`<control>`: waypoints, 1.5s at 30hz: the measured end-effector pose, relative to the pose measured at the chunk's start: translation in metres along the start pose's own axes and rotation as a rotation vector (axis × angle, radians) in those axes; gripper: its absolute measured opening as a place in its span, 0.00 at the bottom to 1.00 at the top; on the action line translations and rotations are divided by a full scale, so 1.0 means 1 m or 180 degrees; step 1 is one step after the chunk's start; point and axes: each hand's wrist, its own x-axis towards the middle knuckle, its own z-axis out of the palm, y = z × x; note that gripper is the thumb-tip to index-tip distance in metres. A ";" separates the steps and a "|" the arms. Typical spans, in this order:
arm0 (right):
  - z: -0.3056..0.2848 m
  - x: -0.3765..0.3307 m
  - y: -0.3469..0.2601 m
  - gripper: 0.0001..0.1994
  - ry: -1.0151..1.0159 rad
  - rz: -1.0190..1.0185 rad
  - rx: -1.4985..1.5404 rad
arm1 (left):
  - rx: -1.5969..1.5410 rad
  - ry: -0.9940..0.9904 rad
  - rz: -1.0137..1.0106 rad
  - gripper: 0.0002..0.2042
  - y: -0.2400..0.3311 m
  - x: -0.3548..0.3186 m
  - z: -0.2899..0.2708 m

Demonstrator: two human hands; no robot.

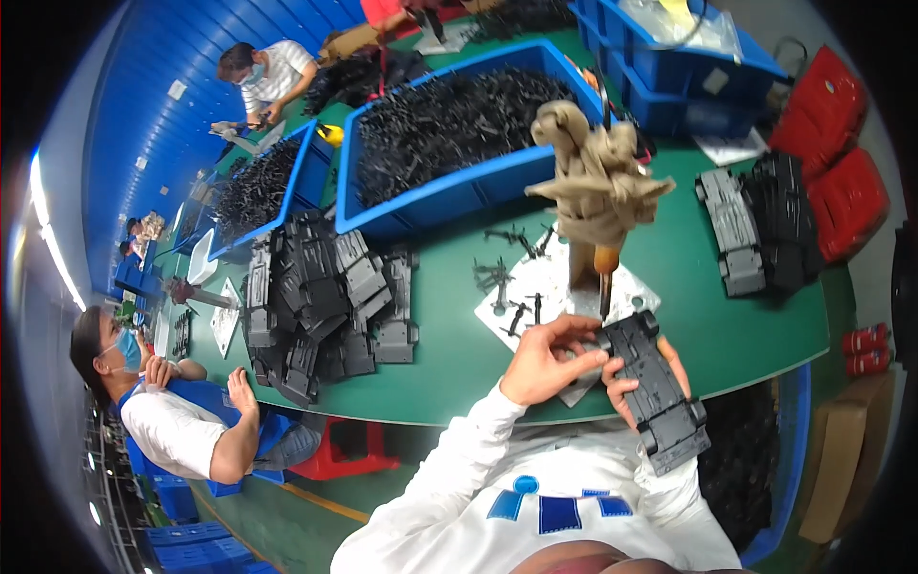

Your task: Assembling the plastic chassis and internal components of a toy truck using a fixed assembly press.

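Note:
A black moulded plastic chassis plate (pixel 655 387) is tilted in front of me at the table's near edge. My right hand (pixel 622 390) grips it from beneath, its fingers showing along both sides. At the plate's upper left corner, my left hand (pixel 555 359) has thumb and fingers drawn together in a pinch; what lies between them is hidden. Just above that corner points the metal tip (pixel 604 295) of an upright tool with an orange collar (pixel 606 258), its upper part wrapped in tan material (pixel 598 182). Small black plastic parts (pixel 516 316) lie on a white plate (pixel 497 297) behind my left hand.
Stacked black chassis plates stand left (pixel 306 287) and right (pixel 732 230) on the green table (pixel 449 383). A large blue bin (pixel 440 206) of small black parts sits behind. Red chairs (pixel 846 201) are at right. A masked co-worker (pixel 182 411) sits left, another person (pixel 273 81) farther back.

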 end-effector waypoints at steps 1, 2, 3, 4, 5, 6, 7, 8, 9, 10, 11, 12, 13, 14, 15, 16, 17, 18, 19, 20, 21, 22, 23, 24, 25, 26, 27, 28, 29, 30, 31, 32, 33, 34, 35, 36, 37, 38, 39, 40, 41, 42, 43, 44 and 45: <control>-0.001 0.004 -0.003 0.22 -0.0147 0.0003 -0.0065 | 0.0002 0.0024 0.0040 0.23 -0.001 0.004 0.000; 0.001 0.005 -0.003 0.24 -0.0191 0.0001 -0.0139 | -0.0041 0.0002 -0.0001 0.24 -0.003 0.006 -0.001; 0.001 0.007 -0.002 0.25 -0.0337 0.0015 -0.0158 | -0.0155 0.0105 -0.0110 0.24 -0.006 0.006 -0.001; 0.002 0.008 -0.001 0.26 -0.0371 -0.0031 -0.0183 | -0.0134 0.0169 -0.0047 0.23 -0.005 0.007 -0.001; 0.002 0.011 -0.003 0.27 -0.0458 0.0048 -0.0290 | -0.0077 0.0164 0.0000 0.22 -0.003 0.008 -0.003; 0.009 0.009 0.002 0.27 -0.0419 0.0014 -0.0257 | -0.0176 0.0186 -0.0052 0.22 -0.001 0.008 -0.004; 0.009 0.009 0.003 0.26 -0.0444 -0.0025 -0.0296 | -0.0246 0.0202 -0.0050 0.21 -0.002 0.009 -0.004; 0.010 0.010 0.004 0.27 -0.0322 -0.0089 -0.0381 | -0.0270 0.0215 -0.0143 0.21 0.002 0.008 -0.004; 0.011 0.011 0.003 0.27 -0.0333 -0.0127 -0.0347 | -0.0398 0.0197 -0.0147 0.21 -0.001 0.010 -0.003; 0.010 0.010 0.002 0.27 -0.0350 -0.0158 -0.0325 | -0.0386 0.0172 -0.0144 0.21 -0.004 0.012 -0.002; 0.006 0.010 0.002 0.27 -0.0345 -0.0240 -0.0401 | -0.0364 0.0176 -0.0130 0.21 -0.005 0.012 -0.001; 0.004 0.009 0.001 0.27 -0.0327 -0.0257 -0.0380 | -0.0407 0.0188 -0.0162 0.21 -0.003 0.012 0.000; 0.004 0.009 0.001 0.27 -0.0322 -0.0297 -0.0443 | -0.0412 0.0175 -0.0179 0.21 -0.002 0.012 0.001; 0.002 0.008 0.001 0.28 -0.0312 -0.0331 -0.0505 | -0.0428 0.0199 -0.0192 0.21 -0.002 0.010 0.002; -0.001 0.008 0.001 0.28 -0.0298 -0.0332 -0.0493 | -0.0441 0.0226 -0.0199 0.21 -0.002 0.009 0.003; -0.003 0.008 0.000 0.28 -0.0316 -0.0324 -0.0567 | -0.0442 0.0226 -0.0212 0.21 -0.002 0.008 0.003; -0.005 0.008 0.000 0.29 -0.0333 -0.0318 -0.0638 | -0.0468 0.0207 -0.0235 0.21 -0.002 0.007 0.002; -0.005 0.008 0.002 0.29 -0.0323 -0.0316 -0.0628 | -0.0494 0.0190 -0.0255 0.21 -0.002 0.005 0.001; -0.004 0.008 0.005 0.30 -0.0263 -0.0360 -0.0642 | -0.0493 0.0192 -0.0268 0.21 0.000 0.004 0.000; -0.002 0.007 0.006 0.30 -0.0207 -0.0426 -0.0651 | -0.0543 0.0188 -0.0370 0.22 0.004 0.004 0.001; -0.002 0.006 0.007 0.30 -0.0204 -0.0445 -0.0637 | -0.0592 0.0185 -0.0473 0.22 0.006 0.004 0.001; -0.002 0.005 0.008 0.30 -0.0215 -0.0490 -0.0640 | -0.0592 0.0163 -0.0483 0.22 0.007 0.004 0.002; 0.000 0.005 0.010 0.31 -0.0229 -0.0518 -0.0652 | -0.0614 0.0189 -0.0462 0.21 0.008 0.003 0.002; 0.001 0.005 0.010 0.31 -0.0227 -0.0520 -0.0645 | -0.0636 0.0214 -0.0442 0.21 0.009 0.003 0.002; 0.002 0.005 0.010 0.30 -0.0263 -0.0534 -0.0714 | -0.0634 0.0207 -0.0448 0.21 0.009 0.003 0.002; 0.003 0.005 0.011 0.30 -0.0302 -0.0545 -0.0784 | -0.0640 0.0228 -0.0414 0.21 0.008 0.004 0.001; 0.004 0.006 0.012 0.30 -0.0303 -0.0548 -0.0778 | -0.0646 0.0246 -0.0379 0.21 0.007 0.004 0.001; 0.005 0.006 0.013 0.30 -0.0347 -0.0584 -0.0836 | -0.0643 0.0239 -0.0382 0.21 0.005 0.004 0.002; 0.005 0.006 0.013 0.29 -0.0391 -0.0618 -0.0896 | -0.0526 0.0302 -0.0180 0.19 0.002 0.005 0.003; 0.006 0.007 0.014 0.29 -0.0393 -0.0623 -0.0893 | -0.0409 0.0364 0.0023 0.17 0.001 0.005 0.004; 0.007 0.007 0.014 0.29 -0.0389 -0.0626 -0.0890 | -0.0407 0.0358 0.0024 0.17 0.001 0.005 0.004; 0.007 0.007 0.014 0.29 -0.0385 -0.0627 -0.0887 | -0.0350 0.0360 0.0009 0.17 0.001 0.005 0.004; 0.007 0.007 0.013 0.29 -0.0387 -0.0631 -0.0884 | -0.0293 0.0363 -0.0004 0.17 0.001 0.005 0.003; 0.007 0.007 0.013 0.30 -0.0398 -0.0614 -0.0874 | -0.0291 0.0358 -0.0003 0.17 0.002 0.005 0.003; 0.007 0.007 0.013 0.30 -0.0408 -0.0601 -0.0864 | -0.0391 0.0337 -0.0167 0.18 0.003 0.004 0.002; 0.007 0.006 0.013 0.30 -0.0410 -0.0607 -0.0863 | -0.0491 0.0316 -0.0330 0.21 0.004 0.004 0.002; 0.006 0.007 0.012 0.30 -0.0416 -0.0575 -0.0843 | -0.0490 0.0310 -0.0328 0.21 0.004 0.003 0.002; 0.006 0.007 0.012 0.30 -0.0422 -0.0540 -0.0824 | -0.0543 0.0302 -0.0303 0.21 0.004 0.003 0.002; 0.007 0.007 0.012 0.30 -0.0426 -0.0544 -0.0822 | -0.0596 0.0294 -0.0278 0.21 0.004 0.003 0.002; 0.008 0.006 0.013 0.30 -0.0416 -0.0512 -0.0805 | -0.0594 0.0289 -0.0275 0.21 0.003 0.003 0.001; 0.008 0.006 0.013 0.30 -0.0404 -0.0478 -0.0787 | -0.0611 0.0295 -0.0249 0.21 0.003 0.003 0.001; 0.007 0.006 0.012 0.30 -0.0407 -0.0480 -0.0785 | -0.0629 0.0302 -0.0222 0.21 0.002 0.002 0.001; 0.007 0.007 0.012 0.30 -0.0425 -0.0462 -0.0833 | -0.0626 0.0300 -0.0222 0.21 0.001 0.003 0.002; 0.006 0.007 0.011 0.30 -0.0443 -0.0444 -0.0882 | -0.0524 0.0352 -0.0065 0.18 0.000 0.003 0.003; 0.006 0.007 0.011 0.30 -0.0446 -0.0445 -0.0880 | -0.0422 0.0404 0.0093 0.16 0.000 0.004 0.004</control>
